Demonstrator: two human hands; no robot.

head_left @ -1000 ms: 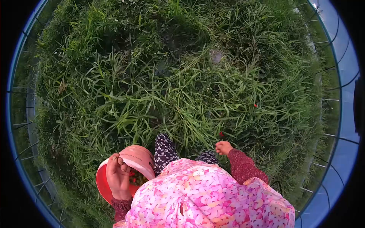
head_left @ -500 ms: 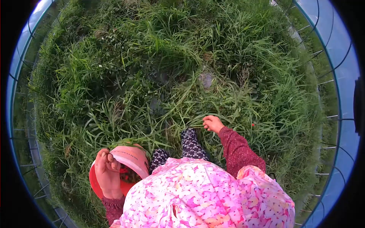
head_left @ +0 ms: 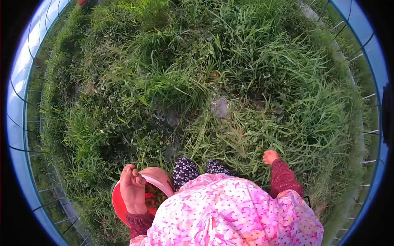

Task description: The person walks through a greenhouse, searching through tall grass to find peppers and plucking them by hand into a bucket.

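Red bucket (head_left: pixel 119 205) held red and green pickings | left hand (head_left: pixel 133 189) gripped its rim | right hand (head_left: pixel 270 156), loosely curled and empty, had dropped lower into grass (head_left: pixel 230 82)

smooth plastic bucket (head_left: pixel 158 177); soft printed cloth blouse (head_left: pixel 230 213); rough grass (head_left: pixel 197 82).

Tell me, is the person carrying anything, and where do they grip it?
The left hand grips a red bucket by its rim. The right hand is curled among the grass; whether it holds anything cannot be told.
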